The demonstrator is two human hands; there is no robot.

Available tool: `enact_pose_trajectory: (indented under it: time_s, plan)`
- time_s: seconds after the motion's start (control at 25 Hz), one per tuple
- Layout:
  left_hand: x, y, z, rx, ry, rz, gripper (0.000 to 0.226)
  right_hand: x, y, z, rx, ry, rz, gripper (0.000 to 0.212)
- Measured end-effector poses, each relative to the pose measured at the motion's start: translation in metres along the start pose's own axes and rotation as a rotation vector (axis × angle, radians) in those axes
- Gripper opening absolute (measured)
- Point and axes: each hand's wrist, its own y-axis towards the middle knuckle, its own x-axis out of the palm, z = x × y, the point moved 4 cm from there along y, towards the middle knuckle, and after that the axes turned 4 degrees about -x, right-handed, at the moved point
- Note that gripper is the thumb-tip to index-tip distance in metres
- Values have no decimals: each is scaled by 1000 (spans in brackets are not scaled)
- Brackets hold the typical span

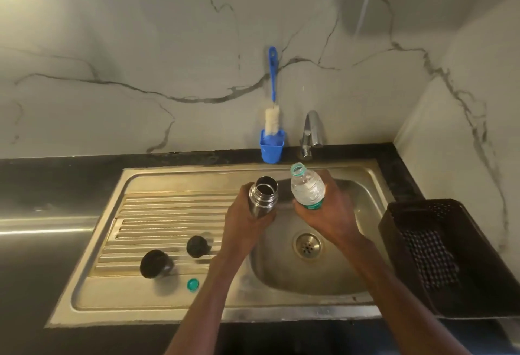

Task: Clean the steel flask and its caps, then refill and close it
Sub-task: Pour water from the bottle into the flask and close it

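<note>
Over the steel sink [174, 309], my left hand [247, 222] grips the open flask [263, 197], right hand [330, 214] wraps the water bottle [307, 188]; I should bring mouths close, then tip slowly.

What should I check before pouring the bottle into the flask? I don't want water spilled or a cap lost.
1. Flask open: ok, no cap on its mouth.
2. Flask held firm: ok, the left hand grips its body, mouth up and slightly tilted.
3. Bottle open: ok, no cap on it; its green cap lies on the drainboard.
4. Bottle held: ok, the right hand grips it beside the flask; it is not yet tipped.
5. Both over the sink: ok, spills would land in the basin.
6. Flask caps within reach: ok, the big cap and small cap sit on the drainboard.
</note>
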Motion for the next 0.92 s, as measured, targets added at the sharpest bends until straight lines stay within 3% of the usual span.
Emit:
enact_pose_trajectory:
  time_s: [0.32, 0.92]
  plan:
    - [-34, 22, 10, 14, 13, 29, 63, -9, 52, -48, -359, -337, -29, 66]
    - [-79, 39, 21, 48, 141, 65, 52, -11, 80, -103, -448, -728, -263, 73]
